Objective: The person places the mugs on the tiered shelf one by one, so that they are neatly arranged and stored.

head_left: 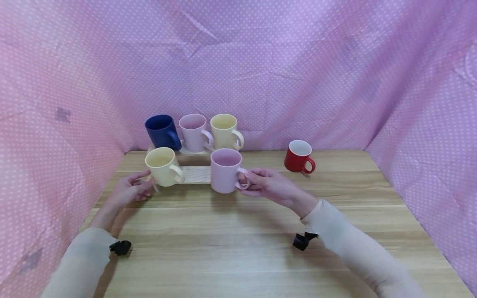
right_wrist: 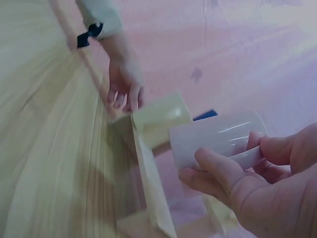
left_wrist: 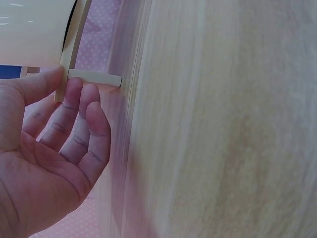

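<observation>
My right hand [head_left: 270, 186] grips the handle of a pink mug [head_left: 225, 174], held upright at the right end of a two-step wooden rack's front step [head_left: 196, 175]. In the right wrist view a gap shows between the mug's base [right_wrist: 174, 151] and the board [right_wrist: 154, 191]. My left hand [head_left: 132, 190] pinches the left end of that step, thumb above and fingers below, as the left wrist view shows. Beside it a pale yellow mug [head_left: 160, 167] stands on the step. Behind, on the upper step, are a dark blue mug [head_left: 160, 131], another pink mug [head_left: 193, 134] and another yellow mug [head_left: 223, 133].
A red mug [head_left: 297, 159] with a white inside stands on the wood-grain table [head_left: 238, 248], right of the rack. Pink dotted cloth [head_left: 238, 62] hangs behind the table and along both sides.
</observation>
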A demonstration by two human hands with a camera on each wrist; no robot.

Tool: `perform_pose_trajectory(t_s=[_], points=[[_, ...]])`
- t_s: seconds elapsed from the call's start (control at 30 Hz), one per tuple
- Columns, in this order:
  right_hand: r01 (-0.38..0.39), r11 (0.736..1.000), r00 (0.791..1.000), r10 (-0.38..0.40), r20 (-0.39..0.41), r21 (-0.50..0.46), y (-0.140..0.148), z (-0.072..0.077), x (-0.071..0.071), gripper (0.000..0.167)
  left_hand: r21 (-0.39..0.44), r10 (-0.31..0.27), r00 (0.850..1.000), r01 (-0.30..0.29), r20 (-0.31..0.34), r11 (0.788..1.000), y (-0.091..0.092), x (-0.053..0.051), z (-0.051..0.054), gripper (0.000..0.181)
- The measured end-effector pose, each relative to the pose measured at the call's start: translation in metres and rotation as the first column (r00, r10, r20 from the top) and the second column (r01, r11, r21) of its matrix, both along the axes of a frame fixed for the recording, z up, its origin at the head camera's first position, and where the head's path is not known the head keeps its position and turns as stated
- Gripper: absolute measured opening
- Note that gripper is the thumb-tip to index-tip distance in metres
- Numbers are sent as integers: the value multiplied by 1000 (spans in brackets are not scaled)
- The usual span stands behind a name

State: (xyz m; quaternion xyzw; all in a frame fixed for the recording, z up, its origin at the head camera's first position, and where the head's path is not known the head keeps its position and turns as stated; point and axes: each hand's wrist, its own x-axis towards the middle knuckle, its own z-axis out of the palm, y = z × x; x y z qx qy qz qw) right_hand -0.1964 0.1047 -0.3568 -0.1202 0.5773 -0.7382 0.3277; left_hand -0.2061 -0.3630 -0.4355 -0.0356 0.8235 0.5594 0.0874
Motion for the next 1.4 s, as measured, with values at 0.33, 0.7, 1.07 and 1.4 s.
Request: perform_pose_trajectory(t_s=[0.33,0.7,1.07,1.4], points=[[64,995,992,-55,-113,78,-58,-17,-26,27,14,-3,1000,4,-5,1000,4,-1,-3,75],[121,986,981,-101,-166,117,-88,-35,-37,29,31,-3,1000,3,8,1000,11,-1,-6,74],[166,958,947,-89,-310,233,-103,-44,-38,30,21,-3,1000,3,13,1000,10,-2,-2,74],[152,958,934,-59,-351,244,-108,-42,-37,31,10,4,1000,-4,12,1000,3,3,2,77]])
